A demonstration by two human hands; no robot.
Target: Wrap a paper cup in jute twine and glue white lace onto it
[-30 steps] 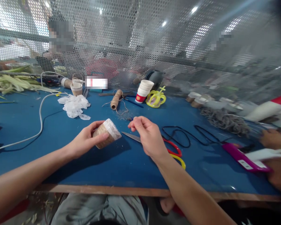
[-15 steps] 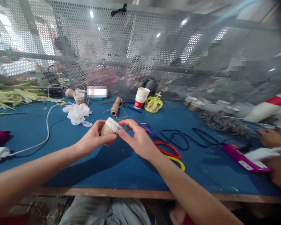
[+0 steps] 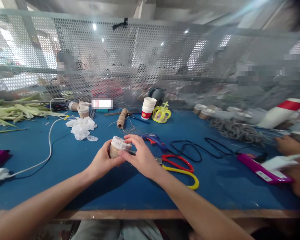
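Note:
A small cup wrapped in brown twine (image 3: 114,152), with a white lace band (image 3: 119,142) at its upper edge, is held tilted above the table. My left hand (image 3: 102,158) is closed round its left side, thumb in front. Against its right side and the lace press the fingers and thumb of my right hand (image 3: 140,155). Scissors with red and yellow handles (image 3: 177,161) lie by my right wrist, partly hidden behind it. Just beyond that hand lies a blue glue gun (image 3: 157,140) with a black cord.
Behind my hands are a twine spool (image 3: 122,118), crumpled white lace (image 3: 82,127), stacked paper cups (image 3: 148,107) and a yellow crown-shaped piece (image 3: 161,114). Pale husks (image 3: 17,108) lie far left. A purple power strip (image 3: 262,170) sits right, near another person's hand (image 3: 288,145). Perforated metal screen (image 3: 130,50) behind.
Both hands have come slightly lower and nearer with the cup, which now sits more upright. More of the scissors and glue gun shows. The view has tilted up a little.

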